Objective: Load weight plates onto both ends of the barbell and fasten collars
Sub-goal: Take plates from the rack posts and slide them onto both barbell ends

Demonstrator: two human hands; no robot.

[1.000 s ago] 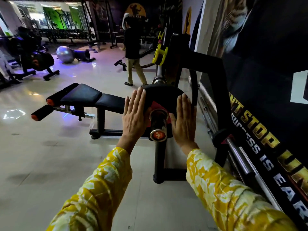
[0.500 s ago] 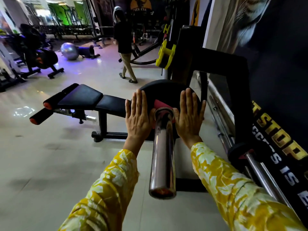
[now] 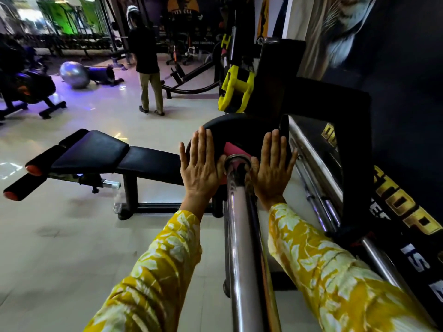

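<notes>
- Two flat palms, left hand [image 3: 200, 167] and right hand [image 3: 272, 168], fingers straight and together, press the black weight plate [image 3: 236, 135] at frame centre.
- Plate sits on the barbell sleeve [image 3: 239, 226].
- Push evenly on both sides so it doesn't bind; seat fully before the collar.

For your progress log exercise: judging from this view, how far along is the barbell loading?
Done: one black weight plate is on the chrome barbell sleeve. In hand: the left hand and right hand lie flat on the plate's face, fingers open. Left: no collar shows on this sleeve; the other end is out of view.
</notes>
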